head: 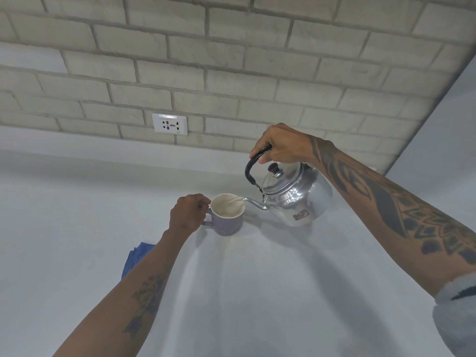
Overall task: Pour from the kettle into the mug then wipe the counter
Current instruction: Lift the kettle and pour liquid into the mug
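A shiny metal kettle (298, 199) with a black handle and a dark lid knob hangs tilted above the white counter (257, 292). My right hand (283, 146) grips its handle from above. Its thin spout reaches the rim of a lilac mug (228, 220) that stands on the counter, and a stream of water runs into the mug. My left hand (188, 215) is closed around the mug's handle on the left side. A blue cloth (134, 257) lies on the counter, mostly hidden under my left forearm.
A grey brick wall (231, 60) rises behind the counter, with a white power socket (170, 124) set into it left of the kettle. A plain wall (443, 140) closes the right side.
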`<state>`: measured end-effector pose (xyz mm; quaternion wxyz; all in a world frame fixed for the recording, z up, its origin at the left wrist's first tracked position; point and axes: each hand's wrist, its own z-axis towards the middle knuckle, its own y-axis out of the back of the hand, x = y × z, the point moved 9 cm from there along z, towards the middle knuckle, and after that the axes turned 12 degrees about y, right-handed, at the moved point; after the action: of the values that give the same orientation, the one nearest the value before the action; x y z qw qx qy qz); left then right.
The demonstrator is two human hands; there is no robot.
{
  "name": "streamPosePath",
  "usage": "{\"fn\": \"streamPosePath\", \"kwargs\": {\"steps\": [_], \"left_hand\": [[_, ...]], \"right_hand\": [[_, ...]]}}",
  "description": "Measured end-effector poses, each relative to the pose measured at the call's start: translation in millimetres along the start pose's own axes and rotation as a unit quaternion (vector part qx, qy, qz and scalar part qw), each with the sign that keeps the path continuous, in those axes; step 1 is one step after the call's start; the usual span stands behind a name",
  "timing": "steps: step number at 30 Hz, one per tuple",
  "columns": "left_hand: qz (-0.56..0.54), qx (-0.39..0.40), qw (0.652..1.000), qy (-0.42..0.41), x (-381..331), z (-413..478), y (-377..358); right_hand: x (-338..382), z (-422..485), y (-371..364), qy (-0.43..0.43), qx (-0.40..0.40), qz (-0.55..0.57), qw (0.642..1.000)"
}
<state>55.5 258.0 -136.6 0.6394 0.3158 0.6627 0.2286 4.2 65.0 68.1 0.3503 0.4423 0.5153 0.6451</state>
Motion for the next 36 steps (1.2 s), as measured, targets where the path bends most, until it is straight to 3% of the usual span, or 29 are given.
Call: {"fn": "streamPosePath", "kwargs": {"steps": [36], "left_hand": [[0.015,0.003,1.000,0.000,-2.5,-0.4,0.4]], "right_hand": [[1.9,4.7,4.5,-0.017,0.025,-0.024,0.999]]}}
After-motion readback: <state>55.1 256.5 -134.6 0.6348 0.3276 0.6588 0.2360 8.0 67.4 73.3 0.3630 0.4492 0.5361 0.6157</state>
